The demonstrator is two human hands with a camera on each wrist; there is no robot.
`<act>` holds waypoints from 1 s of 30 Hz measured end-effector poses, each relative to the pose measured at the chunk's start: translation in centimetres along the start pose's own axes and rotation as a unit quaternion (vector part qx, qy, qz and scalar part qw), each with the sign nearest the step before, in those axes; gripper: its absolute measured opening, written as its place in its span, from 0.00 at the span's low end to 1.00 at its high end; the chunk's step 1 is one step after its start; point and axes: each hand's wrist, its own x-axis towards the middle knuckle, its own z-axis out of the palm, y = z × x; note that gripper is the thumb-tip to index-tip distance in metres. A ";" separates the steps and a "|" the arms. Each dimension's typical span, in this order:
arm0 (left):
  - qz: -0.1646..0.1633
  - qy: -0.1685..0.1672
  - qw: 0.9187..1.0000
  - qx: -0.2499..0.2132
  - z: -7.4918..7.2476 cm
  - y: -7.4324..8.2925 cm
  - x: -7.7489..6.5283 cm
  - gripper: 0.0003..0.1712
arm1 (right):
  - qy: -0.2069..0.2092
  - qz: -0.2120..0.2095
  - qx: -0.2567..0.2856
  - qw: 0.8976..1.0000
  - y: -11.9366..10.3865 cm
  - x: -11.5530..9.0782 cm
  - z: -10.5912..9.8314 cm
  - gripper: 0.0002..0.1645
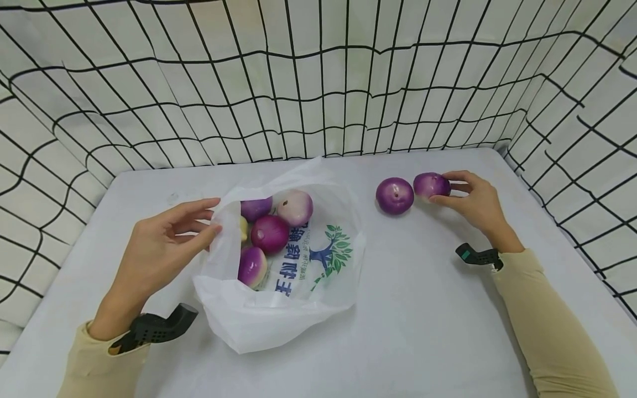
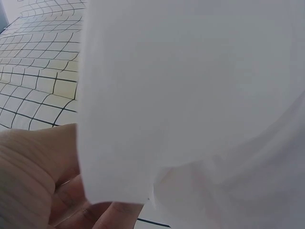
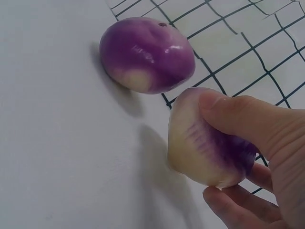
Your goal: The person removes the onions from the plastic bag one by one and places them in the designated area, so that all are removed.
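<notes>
My left hand (image 1: 164, 243) is at the left rim of a white plastic bag (image 1: 283, 326) and pinches it between thumb and fingers. In the left wrist view the bag's sheet (image 2: 181, 95) covers most of the hand. The bag's mouth gapes toward the head camera. Inside lie several purple and whitish onions (image 1: 270, 234), and a yellow thing (image 1: 244, 228) is partly hidden by the rim. At the back right, my right hand (image 1: 475, 202) grips a purple-and-cream onion (image 3: 205, 143) with thumb and fingers. Another purple onion (image 1: 395, 195) sits on the table just left of it.
A white table (image 1: 423, 331) lies under everything. Black wire mesh (image 1: 323, 94) backed by white sheeting rises at the back and both sides, close behind the two onions. A green tree and blue characters are printed on the bag.
</notes>
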 end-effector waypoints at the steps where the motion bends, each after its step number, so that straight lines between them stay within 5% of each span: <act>1: 0.000 0.000 1.000 0.000 0.0 0.0 0.0 0.27 | -0.002 0.001 0.001 1.000 0.0 0.0 0.1 0.49; 30: 0.008 0.000 1.000 -0.007 -0.1 0.0 -0.1 0.27 | -0.006 0.001 0.002 1.000 0.1 -0.3 -0.5 0.48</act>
